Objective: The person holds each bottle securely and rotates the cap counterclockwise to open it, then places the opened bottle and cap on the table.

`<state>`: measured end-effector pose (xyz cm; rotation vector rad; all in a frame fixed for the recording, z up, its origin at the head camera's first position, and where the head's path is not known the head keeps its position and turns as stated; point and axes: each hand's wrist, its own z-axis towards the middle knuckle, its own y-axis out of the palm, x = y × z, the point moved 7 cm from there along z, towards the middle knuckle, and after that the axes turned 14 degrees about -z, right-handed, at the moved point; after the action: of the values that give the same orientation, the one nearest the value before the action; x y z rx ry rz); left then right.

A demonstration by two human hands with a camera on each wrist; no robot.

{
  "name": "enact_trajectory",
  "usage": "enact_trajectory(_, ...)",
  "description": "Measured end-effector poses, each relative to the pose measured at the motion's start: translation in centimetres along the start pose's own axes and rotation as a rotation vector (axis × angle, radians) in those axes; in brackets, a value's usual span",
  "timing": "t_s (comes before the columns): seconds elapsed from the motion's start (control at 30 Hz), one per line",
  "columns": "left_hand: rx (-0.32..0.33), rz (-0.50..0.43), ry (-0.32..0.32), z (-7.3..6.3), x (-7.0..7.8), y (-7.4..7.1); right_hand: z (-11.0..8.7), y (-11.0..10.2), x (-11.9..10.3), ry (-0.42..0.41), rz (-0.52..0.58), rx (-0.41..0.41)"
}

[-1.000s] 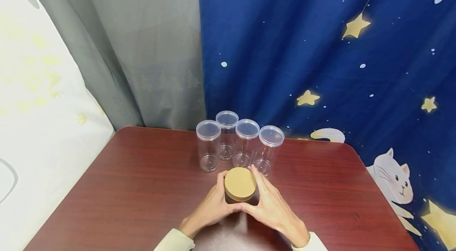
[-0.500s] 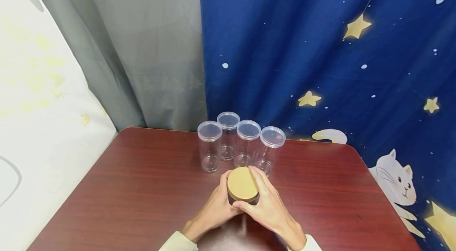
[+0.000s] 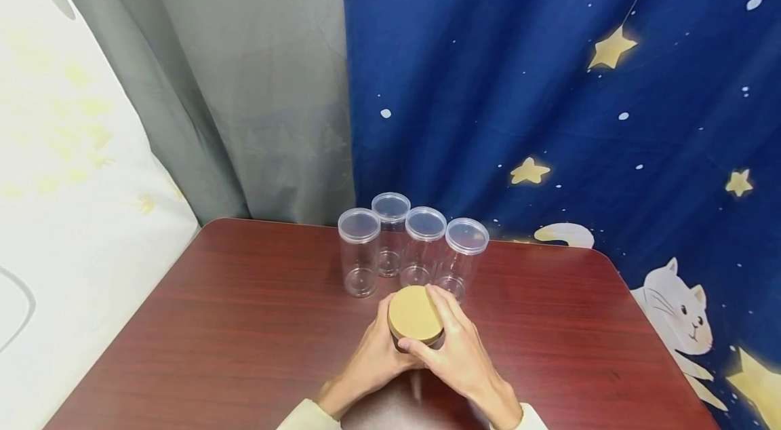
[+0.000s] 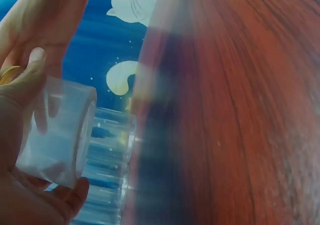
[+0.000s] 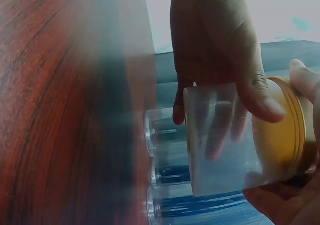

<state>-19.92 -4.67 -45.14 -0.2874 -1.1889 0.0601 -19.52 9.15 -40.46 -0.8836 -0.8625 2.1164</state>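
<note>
Head view is showing me mainly a gold lid (image 3: 415,313), which is hiding nearly all of the held jar (image 5: 225,172) beneath it, between the two hands and in front of four clear jars (image 3: 360,253). The left hand (image 3: 379,353) is wrapping the jar's body, and the right hand (image 3: 462,357) is gripping round the lid, its fingers and thumb spreading to the lid's width. From the wrists, the body is showing see-through, left fingers blurring behind it, its base hanging off the table (image 3: 244,321). Right fingertips are partly covering the rightmost clear jar's foot; the sleeves (image 3: 310,416) are running out of frame at the bottom. The table's back edge is lying near the four jars, with curtains (image 3: 427,77) hanging behind. Bare wood is stretching wide on either side, but the standing jars are leaving little room ahead.
</note>
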Motion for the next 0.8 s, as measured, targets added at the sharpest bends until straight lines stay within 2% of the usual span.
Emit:
enact_trajectory(0.17, 0.034, 0.003, 0.033, 0.0, 0.4, -0.1, 0.1, -0.2, -0.2, -0.031, 0.003, 0.025)
enact_trajectory(0.33, 0.027, -0.054, 0.017, 0.2, 0.2, 0.0, 0.2, -0.6, -0.1, -0.059, 0.026, 0.081)
enact_trajectory(0.53, 0.018, -0.102, 0.035, 0.6, 0.3, 0.1, 0.4, -0.9, 0.2, -0.081, 0.08, 0.125)
enact_trajectory(0.67, 0.007, -0.132, 0.026, 0.7, 0.3, 0.2, 0.5, -1.2, 0.4, -0.082, 0.137, 0.131)
enact_trajectory(0.8, -0.048, -0.184, 0.009, 0.7, 0.2, 0.2, 0.5, -1.3, 0.6, -0.098, 0.182, 0.106)
